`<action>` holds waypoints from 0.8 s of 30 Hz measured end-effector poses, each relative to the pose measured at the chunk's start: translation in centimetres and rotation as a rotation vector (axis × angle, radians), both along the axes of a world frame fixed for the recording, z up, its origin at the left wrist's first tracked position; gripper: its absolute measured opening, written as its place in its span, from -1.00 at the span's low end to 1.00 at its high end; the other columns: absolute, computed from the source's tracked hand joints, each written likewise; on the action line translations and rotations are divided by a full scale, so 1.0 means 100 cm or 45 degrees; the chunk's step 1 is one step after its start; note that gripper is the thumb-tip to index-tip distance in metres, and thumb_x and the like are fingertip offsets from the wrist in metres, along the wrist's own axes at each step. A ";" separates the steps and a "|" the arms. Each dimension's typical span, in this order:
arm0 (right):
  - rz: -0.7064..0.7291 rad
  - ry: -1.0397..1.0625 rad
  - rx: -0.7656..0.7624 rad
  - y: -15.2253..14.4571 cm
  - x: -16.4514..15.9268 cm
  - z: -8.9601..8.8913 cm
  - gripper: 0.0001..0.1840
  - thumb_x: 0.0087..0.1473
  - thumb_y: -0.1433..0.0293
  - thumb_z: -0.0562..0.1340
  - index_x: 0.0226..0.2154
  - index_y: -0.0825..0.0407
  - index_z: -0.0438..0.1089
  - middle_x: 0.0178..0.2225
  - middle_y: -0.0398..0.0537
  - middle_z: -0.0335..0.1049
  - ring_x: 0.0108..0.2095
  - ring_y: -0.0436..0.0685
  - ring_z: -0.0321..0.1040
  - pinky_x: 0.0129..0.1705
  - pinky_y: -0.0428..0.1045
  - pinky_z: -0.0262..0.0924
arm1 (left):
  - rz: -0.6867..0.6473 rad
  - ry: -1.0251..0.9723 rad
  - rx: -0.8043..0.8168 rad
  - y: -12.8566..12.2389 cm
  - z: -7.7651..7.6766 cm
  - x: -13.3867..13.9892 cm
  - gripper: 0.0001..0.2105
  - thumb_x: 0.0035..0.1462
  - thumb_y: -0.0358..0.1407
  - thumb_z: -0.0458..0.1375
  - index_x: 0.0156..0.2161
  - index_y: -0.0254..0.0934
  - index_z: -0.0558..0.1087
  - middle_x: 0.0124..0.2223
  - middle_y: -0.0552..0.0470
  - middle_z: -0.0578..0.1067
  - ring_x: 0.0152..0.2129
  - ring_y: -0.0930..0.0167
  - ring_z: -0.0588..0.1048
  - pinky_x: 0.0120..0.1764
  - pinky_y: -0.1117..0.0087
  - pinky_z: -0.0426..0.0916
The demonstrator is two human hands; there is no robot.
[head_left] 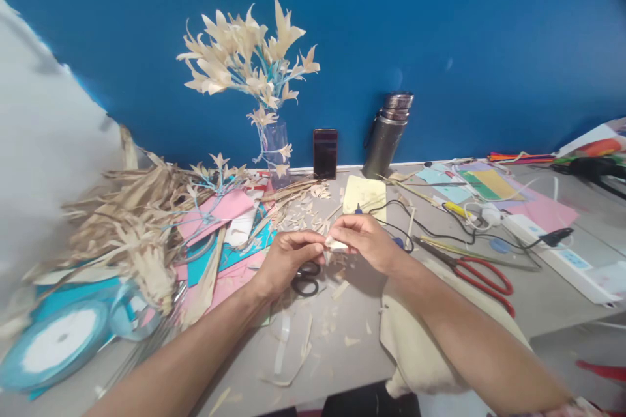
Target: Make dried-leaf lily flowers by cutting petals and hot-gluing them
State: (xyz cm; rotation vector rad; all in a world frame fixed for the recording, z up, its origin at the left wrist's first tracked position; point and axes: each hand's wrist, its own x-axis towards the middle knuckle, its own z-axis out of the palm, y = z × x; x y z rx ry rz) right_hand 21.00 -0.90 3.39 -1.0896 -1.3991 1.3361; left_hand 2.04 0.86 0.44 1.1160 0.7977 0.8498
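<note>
A small cream piece of dried corn husk (336,245) sits between the fingertips of both hands, above the middle of the table. My left hand (292,259) pinches its left end, fingers closed. On the other side, my right hand (366,241) grips it between thumb and fingers. Black-handled scissors (306,280) lie just under my left hand, their blades partly covered. Husk scraps (300,218) are scattered around and behind the hands. A vase (276,143) at the back holds husk flowers (244,52) on blue stems.
Dried husks (132,208) pile up at the left, near a blue ribbon spool (61,339). A phone (325,153) and a flask (386,137) stand against the wall. Red-handled scissors (484,277), a cream cloth (415,332) and a power strip (562,260) lie on the right.
</note>
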 end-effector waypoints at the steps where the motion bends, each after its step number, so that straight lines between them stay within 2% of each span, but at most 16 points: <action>1: -0.033 0.027 -0.005 0.000 0.000 0.001 -0.61 -0.02 0.09 0.36 -0.53 0.10 0.44 -0.66 -0.23 0.21 -0.63 -0.09 0.06 -0.57 -0.12 -0.09 | -0.013 -0.015 -0.013 0.000 0.001 0.000 -0.70 -0.03 -0.24 0.38 -0.17 -0.34 0.57 -0.42 -0.03 0.59 -0.57 0.46 0.49 -0.46 0.46 0.34; 3: -0.086 0.081 -0.024 0.001 0.002 0.002 -0.60 -0.03 0.08 0.37 -0.52 0.10 0.45 -0.68 -0.24 0.19 -0.64 -0.10 0.04 -0.58 -0.12 -0.11 | -0.026 -0.052 -0.048 0.000 0.003 0.000 -0.59 -0.01 -0.23 0.36 -0.03 -0.31 0.49 -0.32 -0.06 0.61 -0.57 0.45 0.49 -0.46 0.44 0.35; 4: -0.097 0.101 -0.031 0.001 0.003 0.003 -0.60 -0.04 0.08 0.38 -0.51 0.10 0.45 -0.69 -0.25 0.18 -0.64 -0.10 0.03 -0.59 -0.12 -0.12 | -0.019 -0.079 -0.064 0.001 0.003 0.000 -0.60 0.00 -0.23 0.36 -0.04 -0.29 0.46 -0.30 -0.05 0.61 -0.57 0.46 0.49 -0.47 0.44 0.35; 7: -0.077 0.168 -0.046 0.003 0.005 0.002 -0.62 -0.03 0.11 0.39 -0.50 0.11 0.47 -0.68 -0.25 0.19 -0.65 -0.11 0.01 -0.59 -0.12 -0.16 | 0.000 -0.195 -0.100 0.004 0.004 -0.001 -0.77 0.06 -0.22 0.32 -0.30 -0.28 0.38 -0.42 0.07 0.54 -0.61 0.51 0.42 -0.48 0.47 0.32; 10: -0.028 0.247 -0.090 0.004 0.006 0.000 -0.62 -0.04 0.12 0.41 -0.52 0.11 0.45 -0.66 -0.23 0.20 -0.65 -0.12 0.00 -0.59 -0.12 -0.17 | -0.037 -0.294 -0.155 0.007 0.003 -0.003 -0.68 0.17 -0.16 0.21 -0.47 -0.25 0.22 -0.60 0.17 0.35 -0.69 0.53 0.33 -0.53 0.49 0.25; 14: -0.008 0.369 -0.186 0.005 0.007 -0.003 -0.63 -0.07 0.14 0.43 -0.52 0.11 0.44 -0.64 -0.21 0.25 -0.65 -0.12 0.00 -0.59 -0.13 -0.15 | -0.001 -0.268 -0.148 0.009 0.005 -0.004 -0.57 0.19 -0.08 0.15 -0.54 -0.23 0.09 -0.73 0.26 0.11 -0.80 0.58 0.13 -0.65 0.55 0.02; 16: -0.011 0.421 -0.236 0.006 0.008 -0.004 -0.64 -0.08 0.15 0.45 -0.49 0.11 0.45 -0.59 -0.17 0.31 -0.65 -0.13 0.01 -0.60 -0.14 -0.16 | 0.029 -0.180 -0.054 0.009 0.006 -0.004 -0.58 0.16 -0.04 0.18 -0.54 -0.24 0.15 -0.71 0.22 0.20 -0.79 0.58 0.18 -0.65 0.55 0.04; 18: -0.017 0.462 -0.284 0.007 0.008 -0.005 -0.64 -0.11 0.16 0.46 -0.49 0.11 0.44 -0.56 -0.14 0.35 -0.65 -0.13 0.00 -0.61 -0.15 -0.19 | 0.058 -0.075 0.046 0.008 0.007 -0.003 -0.64 0.08 -0.07 0.26 -0.48 -0.27 0.28 -0.60 0.13 0.40 -0.70 0.54 0.33 -0.59 0.54 0.17; 20: -0.016 0.485 -0.314 0.007 0.008 -0.004 -0.64 -0.12 0.17 0.47 -0.50 0.11 0.43 -0.56 -0.14 0.34 -0.65 -0.14 -0.01 -0.61 -0.15 -0.20 | 0.093 -0.015 0.085 0.007 0.007 -0.003 -0.70 0.04 -0.11 0.31 -0.40 -0.29 0.37 -0.52 0.08 0.49 -0.65 0.51 0.41 -0.55 0.52 0.25; 21: -0.014 0.490 -0.318 0.007 0.008 -0.004 -0.64 -0.13 0.17 0.47 -0.51 0.12 0.43 -0.57 -0.14 0.34 -0.65 -0.14 -0.01 -0.61 -0.16 -0.20 | 0.089 -0.026 0.072 0.007 0.007 -0.003 -0.72 0.04 -0.12 0.31 -0.38 -0.29 0.39 -0.56 0.10 0.48 -0.68 0.51 0.40 -0.56 0.51 0.24; 24: -0.011 0.494 -0.299 0.007 0.008 -0.003 -0.64 -0.11 0.17 0.46 -0.51 0.13 0.45 -0.57 -0.13 0.33 -0.65 -0.14 -0.01 -0.61 -0.16 -0.20 | 0.028 -0.188 -0.033 0.009 0.007 -0.004 -0.71 0.11 -0.09 0.23 -0.42 -0.28 0.37 -0.75 0.21 0.27 -0.82 0.54 0.23 -0.65 0.52 0.11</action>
